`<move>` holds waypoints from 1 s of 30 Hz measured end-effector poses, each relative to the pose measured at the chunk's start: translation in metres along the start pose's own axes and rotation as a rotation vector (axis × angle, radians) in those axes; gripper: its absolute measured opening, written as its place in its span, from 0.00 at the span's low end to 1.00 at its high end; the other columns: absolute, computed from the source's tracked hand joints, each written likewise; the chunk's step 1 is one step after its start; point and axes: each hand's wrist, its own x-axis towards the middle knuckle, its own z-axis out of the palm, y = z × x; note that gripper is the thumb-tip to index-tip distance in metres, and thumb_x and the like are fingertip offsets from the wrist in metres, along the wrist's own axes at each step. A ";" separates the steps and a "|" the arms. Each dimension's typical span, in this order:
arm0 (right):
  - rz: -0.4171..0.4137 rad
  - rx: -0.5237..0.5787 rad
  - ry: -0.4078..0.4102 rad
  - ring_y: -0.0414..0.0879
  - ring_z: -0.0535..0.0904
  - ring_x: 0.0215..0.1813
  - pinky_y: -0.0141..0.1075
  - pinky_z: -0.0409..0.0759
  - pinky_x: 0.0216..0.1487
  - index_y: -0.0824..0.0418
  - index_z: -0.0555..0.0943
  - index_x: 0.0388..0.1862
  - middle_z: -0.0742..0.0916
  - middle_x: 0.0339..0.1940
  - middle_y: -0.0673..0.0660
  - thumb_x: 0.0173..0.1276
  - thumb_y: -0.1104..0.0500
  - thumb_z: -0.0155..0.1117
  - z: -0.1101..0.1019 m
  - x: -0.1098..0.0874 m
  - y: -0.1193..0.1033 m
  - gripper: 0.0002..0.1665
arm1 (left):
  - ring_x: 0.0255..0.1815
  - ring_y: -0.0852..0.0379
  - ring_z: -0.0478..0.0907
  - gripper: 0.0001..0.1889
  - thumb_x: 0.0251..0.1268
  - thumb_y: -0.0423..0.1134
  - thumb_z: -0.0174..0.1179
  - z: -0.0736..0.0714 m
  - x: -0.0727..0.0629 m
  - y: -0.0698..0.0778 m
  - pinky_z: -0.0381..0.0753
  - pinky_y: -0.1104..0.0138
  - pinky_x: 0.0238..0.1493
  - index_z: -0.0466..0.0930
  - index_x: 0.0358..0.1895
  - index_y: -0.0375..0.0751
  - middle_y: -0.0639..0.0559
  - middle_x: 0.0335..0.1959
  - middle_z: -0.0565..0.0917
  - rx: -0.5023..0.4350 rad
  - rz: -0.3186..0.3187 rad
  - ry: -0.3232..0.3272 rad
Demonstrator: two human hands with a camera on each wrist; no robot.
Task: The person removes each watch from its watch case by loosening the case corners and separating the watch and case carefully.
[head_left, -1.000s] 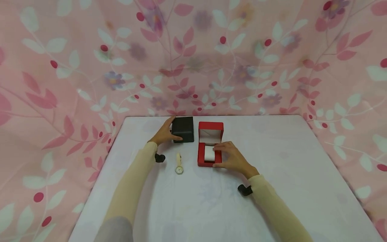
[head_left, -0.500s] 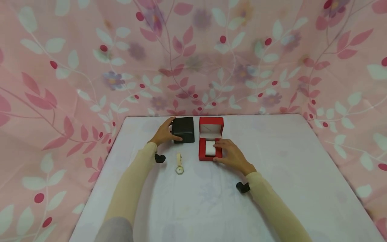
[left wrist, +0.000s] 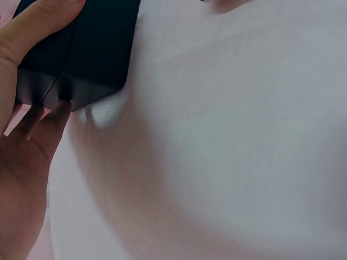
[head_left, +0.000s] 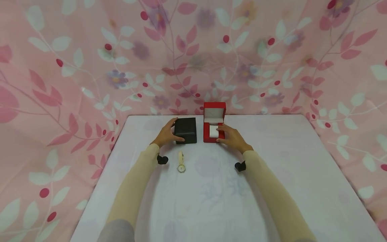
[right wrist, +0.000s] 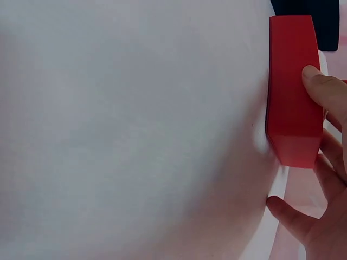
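Two boxes, one watch; no legible writing on any. One open red square box [head_left: 214, 129] with a white cushion [head_left: 213, 131] sits between the thumb and fingers of the right hand [head_left: 232, 137], which grips it; one closed black square box [head_left: 185, 130] is gripped by the left hand [head_left: 165, 135], fingers curled round its side; one cream-strapped wristwatch [head_left: 180, 162] lies flat on the white tablecloth [head_left: 272, 174], near the left wrist, apart from both hands.

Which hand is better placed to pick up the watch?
Left, probably. The left hand grips the closed black box, just behind the watch. The right hand holds the open red box, farther off.
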 end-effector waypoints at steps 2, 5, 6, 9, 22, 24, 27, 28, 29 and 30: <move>0.021 0.015 -0.011 0.58 0.60 0.74 0.54 0.58 0.71 0.58 0.74 0.66 0.67 0.73 0.64 0.62 0.52 0.73 -0.002 0.005 0.002 0.34 | 0.74 0.53 0.56 0.63 0.33 0.49 0.83 0.001 -0.001 0.000 0.57 0.50 0.71 0.50 0.77 0.61 0.59 0.76 0.56 -0.008 -0.009 -0.009; 0.034 0.026 -0.017 0.59 0.59 0.75 0.54 0.58 0.71 0.59 0.74 0.66 0.67 0.73 0.65 0.62 0.53 0.73 -0.004 0.008 0.003 0.35 | 0.75 0.53 0.55 0.63 0.35 0.48 0.83 0.002 -0.002 0.001 0.57 0.50 0.72 0.49 0.78 0.60 0.58 0.77 0.54 -0.020 -0.019 -0.022; 0.036 0.026 -0.015 0.59 0.59 0.75 0.54 0.58 0.71 0.59 0.74 0.66 0.67 0.74 0.65 0.61 0.53 0.73 -0.004 0.008 0.003 0.35 | 0.75 0.53 0.55 0.63 0.35 0.48 0.83 0.002 -0.003 0.002 0.57 0.50 0.72 0.49 0.78 0.60 0.58 0.77 0.54 -0.020 -0.019 -0.022; 0.036 0.018 -0.008 0.58 0.59 0.75 0.54 0.59 0.71 0.57 0.74 0.67 0.66 0.74 0.64 0.62 0.54 0.73 -0.004 0.009 0.002 0.34 | 0.75 0.52 0.56 0.63 0.34 0.49 0.83 0.001 -0.004 0.005 0.57 0.49 0.71 0.50 0.78 0.59 0.57 0.77 0.55 -0.011 -0.014 -0.008; 0.041 0.029 0.050 0.57 0.62 0.73 0.56 0.62 0.69 0.56 0.67 0.73 0.71 0.71 0.59 0.58 0.49 0.76 -0.011 -0.002 -0.012 0.46 | 0.73 0.52 0.57 0.63 0.33 0.46 0.84 -0.007 -0.013 0.016 0.59 0.48 0.70 0.52 0.77 0.54 0.55 0.76 0.57 0.029 0.046 0.041; 0.019 0.033 0.056 0.57 0.63 0.72 0.56 0.62 0.69 0.57 0.67 0.72 0.72 0.71 0.58 0.58 0.48 0.76 -0.013 -0.006 -0.015 0.46 | 0.73 0.52 0.58 0.63 0.33 0.48 0.84 -0.009 -0.016 0.020 0.59 0.48 0.70 0.53 0.77 0.54 0.56 0.76 0.57 0.038 0.058 0.044; 0.001 0.044 0.059 0.56 0.64 0.71 0.56 0.63 0.69 0.58 0.68 0.72 0.73 0.70 0.57 0.57 0.46 0.76 -0.013 -0.013 -0.018 0.47 | 0.72 0.52 0.59 0.63 0.31 0.51 0.84 -0.008 -0.021 0.028 0.60 0.47 0.69 0.54 0.77 0.55 0.57 0.75 0.59 0.039 0.082 0.041; -0.001 0.050 0.058 0.56 0.65 0.71 0.56 0.64 0.68 0.58 0.67 0.72 0.73 0.70 0.57 0.56 0.45 0.76 -0.013 -0.015 -0.019 0.48 | 0.72 0.53 0.60 0.63 0.30 0.52 0.84 -0.006 -0.022 0.031 0.61 0.47 0.69 0.54 0.77 0.55 0.58 0.75 0.59 0.036 0.091 0.039; 0.001 0.059 0.052 0.56 0.65 0.71 0.56 0.66 0.67 0.58 0.67 0.73 0.73 0.70 0.57 0.56 0.44 0.76 -0.012 -0.017 -0.021 0.49 | 0.72 0.53 0.60 0.63 0.30 0.53 0.84 -0.004 -0.024 0.035 0.61 0.47 0.69 0.54 0.76 0.57 0.59 0.74 0.60 0.033 0.097 0.032; 0.001 0.074 0.046 0.55 0.65 0.71 0.56 0.67 0.66 0.57 0.66 0.73 0.72 0.70 0.56 0.55 0.43 0.76 -0.011 -0.019 -0.022 0.50 | 0.72 0.52 0.61 0.63 0.29 0.53 0.84 -0.001 -0.026 0.039 0.62 0.47 0.68 0.54 0.76 0.58 0.59 0.74 0.60 0.026 0.105 0.026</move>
